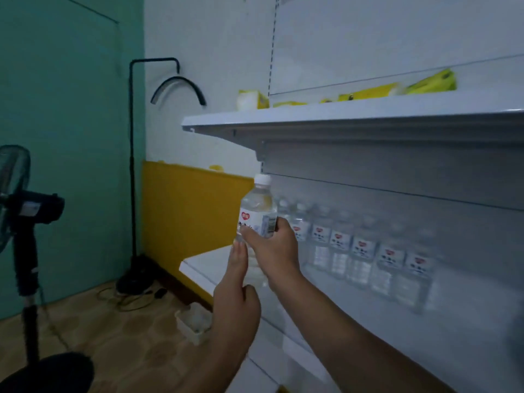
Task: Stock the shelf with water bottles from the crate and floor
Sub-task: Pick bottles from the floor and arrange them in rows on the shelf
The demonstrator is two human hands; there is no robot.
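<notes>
A clear water bottle (258,207) with a white cap and a white label stands upright over the left end of the middle white shelf (204,268). My right hand (273,251) grips it around its middle. My left hand (236,287) lies against the bottle's lower part with its fingers pointing up. A row of several matching bottles (360,251) lines the back of the same shelf to the right. A white crate (194,321) sits on the floor below the shelf's left end.
The upper shelf (340,114) carries yellow packets (431,83). A standing fan (25,211) is at the left, and a black floor lamp (133,171) with cables stands by the yellow wall panel. The floor is tan tile.
</notes>
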